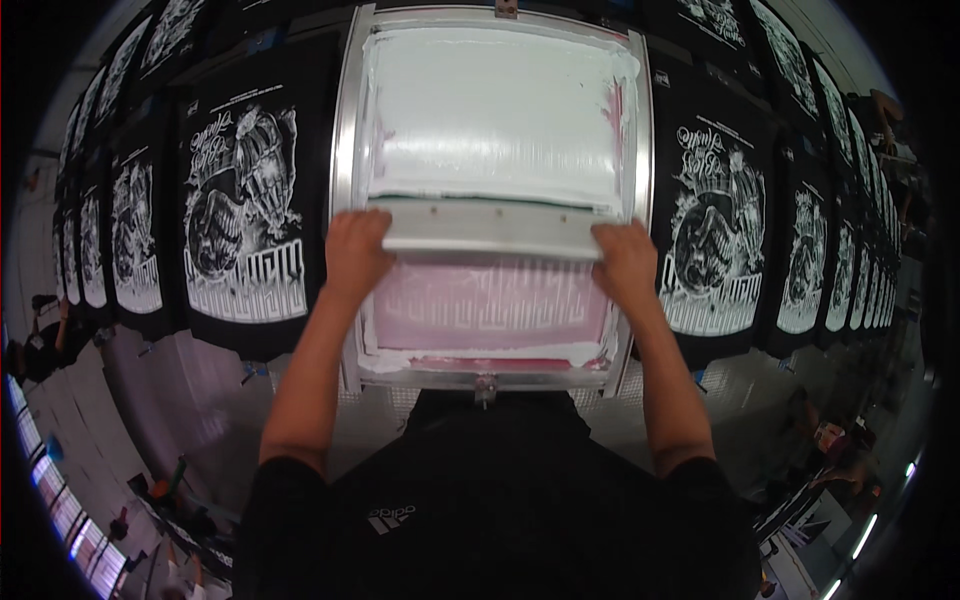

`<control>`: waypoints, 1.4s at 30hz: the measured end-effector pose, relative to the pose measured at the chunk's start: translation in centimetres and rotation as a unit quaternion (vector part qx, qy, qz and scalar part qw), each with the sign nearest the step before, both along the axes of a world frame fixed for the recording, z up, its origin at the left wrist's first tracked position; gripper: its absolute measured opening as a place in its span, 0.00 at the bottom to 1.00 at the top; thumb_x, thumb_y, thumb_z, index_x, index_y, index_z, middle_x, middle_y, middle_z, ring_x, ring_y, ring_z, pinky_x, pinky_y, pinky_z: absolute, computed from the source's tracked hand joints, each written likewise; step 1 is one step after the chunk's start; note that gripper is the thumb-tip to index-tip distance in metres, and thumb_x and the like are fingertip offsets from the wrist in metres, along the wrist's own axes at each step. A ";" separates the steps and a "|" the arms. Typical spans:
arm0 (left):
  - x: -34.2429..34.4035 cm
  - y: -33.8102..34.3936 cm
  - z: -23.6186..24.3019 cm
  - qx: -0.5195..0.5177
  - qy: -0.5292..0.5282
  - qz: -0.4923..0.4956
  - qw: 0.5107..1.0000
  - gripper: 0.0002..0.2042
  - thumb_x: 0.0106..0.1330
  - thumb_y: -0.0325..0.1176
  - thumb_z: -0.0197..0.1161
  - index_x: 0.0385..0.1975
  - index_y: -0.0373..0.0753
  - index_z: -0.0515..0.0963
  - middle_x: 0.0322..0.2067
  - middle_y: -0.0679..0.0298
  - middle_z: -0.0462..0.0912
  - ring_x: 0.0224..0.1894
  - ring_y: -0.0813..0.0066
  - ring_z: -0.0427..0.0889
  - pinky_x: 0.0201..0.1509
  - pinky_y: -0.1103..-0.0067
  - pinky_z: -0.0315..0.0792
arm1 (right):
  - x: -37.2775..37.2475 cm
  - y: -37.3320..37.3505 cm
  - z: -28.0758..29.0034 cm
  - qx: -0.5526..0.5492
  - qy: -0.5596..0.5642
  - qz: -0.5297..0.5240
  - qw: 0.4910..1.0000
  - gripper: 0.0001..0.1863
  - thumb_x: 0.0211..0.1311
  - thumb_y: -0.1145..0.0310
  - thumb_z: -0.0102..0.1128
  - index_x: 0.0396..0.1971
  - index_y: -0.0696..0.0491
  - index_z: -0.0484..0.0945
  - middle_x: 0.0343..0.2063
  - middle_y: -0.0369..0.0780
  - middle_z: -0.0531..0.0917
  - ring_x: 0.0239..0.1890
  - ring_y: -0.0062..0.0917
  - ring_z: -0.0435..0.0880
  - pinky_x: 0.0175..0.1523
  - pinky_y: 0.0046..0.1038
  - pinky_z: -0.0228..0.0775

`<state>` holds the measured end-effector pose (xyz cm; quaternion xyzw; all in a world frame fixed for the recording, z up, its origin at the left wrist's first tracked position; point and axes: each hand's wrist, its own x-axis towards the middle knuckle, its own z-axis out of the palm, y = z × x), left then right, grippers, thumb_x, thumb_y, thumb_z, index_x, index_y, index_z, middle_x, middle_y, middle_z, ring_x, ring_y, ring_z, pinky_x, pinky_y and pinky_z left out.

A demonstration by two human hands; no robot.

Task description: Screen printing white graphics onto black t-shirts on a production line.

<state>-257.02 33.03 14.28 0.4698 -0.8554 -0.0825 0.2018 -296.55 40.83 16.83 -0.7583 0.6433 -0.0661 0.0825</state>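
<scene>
Both arms extended forward. Left hand (355,250) and right hand (625,262) each clasp one end of the squeegee (490,228), spanning the printing screen (500,120) between them.

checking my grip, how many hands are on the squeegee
2: the left hand holds the left end of the squeegee, the right hand its right end, over the framed screen. Fingers partly hidden.

**Lighting and picture quality: even centre, dark warped rim**

Centre of frame evenly bright; white ink (500,110) mildly washed out. Strip lights (865,535) glare at lower corners. Heavy fisheye bending and black vignette along edges; outer rows soft, slightly blurred.
</scene>
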 end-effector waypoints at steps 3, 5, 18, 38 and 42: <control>-1.8 -9.3 -0.5 0.011 -0.006 0.027 1.000 0.19 0.37 0.23 0.69 0.35 0.37 0.81 0.31 0.56 0.83 0.39 0.54 0.82 0.46 0.65 0.74 | -1.4 -9.3 -0.4 -0.049 0.005 -0.006 0.999 0.19 0.35 0.76 0.66 0.35 0.51 0.80 0.31 0.42 0.83 0.39 0.38 0.80 0.53 0.39 0.70; -2.9 -14.7 -0.1 0.013 -0.031 0.049 0.998 0.16 0.40 0.25 0.68 0.34 0.39 0.82 0.28 0.52 0.82 0.36 0.51 0.82 0.43 0.62 0.76 | -2.4 -14.9 -0.4 -0.074 0.044 0.008 0.996 0.15 0.38 0.73 0.67 0.32 0.50 0.79 0.27 0.43 0.82 0.36 0.40 0.80 0.47 0.39 0.72; -0.7 -12.8 7.7 0.130 -0.139 0.023 0.981 0.16 0.53 0.45 0.70 0.36 0.42 0.85 0.31 0.52 0.85 0.37 0.50 0.83 0.44 0.63 0.77 | -1.6 -11.5 6.5 0.096 0.075 -0.015 0.992 0.21 0.43 0.69 0.57 0.43 0.44 0.83 0.34 0.42 0.86 0.41 0.40 0.85 0.46 0.42 0.76; 2.3 13.4 -0.8 0.045 -0.025 0.038 0.998 0.22 0.34 0.20 0.68 0.36 0.37 0.80 0.40 0.55 0.83 0.45 0.56 0.80 0.50 0.67 0.77 | 2.5 11.8 0.6 0.077 -0.008 -0.014 0.997 0.29 0.29 0.77 0.65 0.42 0.52 0.78 0.41 0.41 0.83 0.47 0.38 0.80 0.65 0.45 0.64; -0.6 -1.7 -0.9 0.025 -0.040 0.042 0.998 0.20 0.39 0.21 0.68 0.37 0.40 0.78 0.40 0.61 0.83 0.46 0.61 0.81 0.48 0.70 0.77 | -0.4 -2.1 -0.7 -0.039 -0.001 -0.005 0.999 0.24 0.35 0.78 0.64 0.41 0.51 0.81 0.38 0.40 0.85 0.44 0.38 0.81 0.56 0.38 0.72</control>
